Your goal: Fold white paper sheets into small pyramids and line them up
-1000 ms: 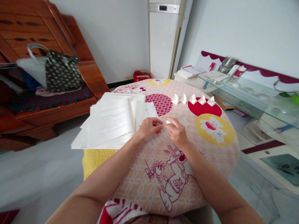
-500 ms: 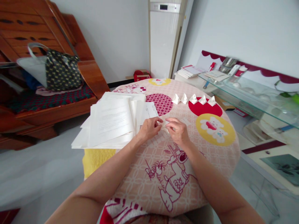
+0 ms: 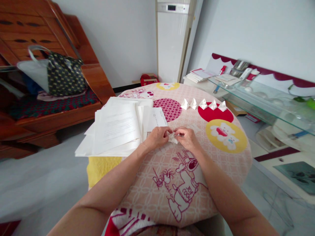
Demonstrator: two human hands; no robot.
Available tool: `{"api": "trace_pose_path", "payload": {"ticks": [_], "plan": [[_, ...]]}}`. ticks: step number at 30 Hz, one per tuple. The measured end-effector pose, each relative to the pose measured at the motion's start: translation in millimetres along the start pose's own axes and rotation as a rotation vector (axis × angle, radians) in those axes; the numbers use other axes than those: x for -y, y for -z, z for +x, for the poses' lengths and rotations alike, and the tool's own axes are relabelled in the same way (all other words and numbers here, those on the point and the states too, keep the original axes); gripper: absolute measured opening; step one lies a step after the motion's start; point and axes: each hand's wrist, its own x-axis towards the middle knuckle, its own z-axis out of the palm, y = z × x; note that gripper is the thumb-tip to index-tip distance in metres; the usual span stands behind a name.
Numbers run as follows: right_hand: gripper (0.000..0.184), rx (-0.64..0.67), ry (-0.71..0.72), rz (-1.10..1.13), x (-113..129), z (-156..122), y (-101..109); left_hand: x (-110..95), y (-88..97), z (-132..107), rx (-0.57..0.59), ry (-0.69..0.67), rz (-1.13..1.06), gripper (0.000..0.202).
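Between my hands, low over the table, is a small piece of folded white paper (image 3: 173, 139). My left hand (image 3: 159, 135) pinches its left side, and my right hand (image 3: 187, 137) pinches its right side with curled fingers. The fingertips hide part of the folds. Several small folded paper shapes (image 3: 203, 104) with pointed tops stand in a row at the far right of the table. Left of my hands lies a thick stack of white paper sheets (image 3: 118, 127), the top one printed. A small printed slip (image 3: 157, 116) sticks out beside it.
A pink patterned tablecloth (image 3: 157, 167) covers the round table. To the right is a glass shelf (image 3: 270, 105) holding metal tins and other items. A wooden bench (image 3: 91, 78) with bags stands at the left, and a white air conditioner (image 3: 171, 42) behind.
My hands have drawn slightly nearer to me and closer together. The folded paper between them shows more clearly now. The row of paper shapes and the stack stay put.
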Motion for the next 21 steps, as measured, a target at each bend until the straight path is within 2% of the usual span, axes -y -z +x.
{"api": "trace_pose_path", "payload": {"ticks": [3, 9, 17, 21], "plan": [[0.014, -0.010, -0.014, -0.151, 1, 0, -2, -3, -2.5, 1, -0.049, 0.003, -0.010, 0.031], [0.014, -0.069, -0.066, -0.407, 6, -3, -5, -13, -10.5, -1, -0.136, -0.069, -0.041, 0.035], [0.008, -0.063, -0.102, -0.416, 3, -4, -7, -15, -17.9, 2, -0.074, 0.018, 0.107, 0.015], [0.009, -0.072, -0.130, -0.399, 2, -3, -8, -18, -19.9, 3, -0.068, 0.040, 0.171, 0.016]]}}
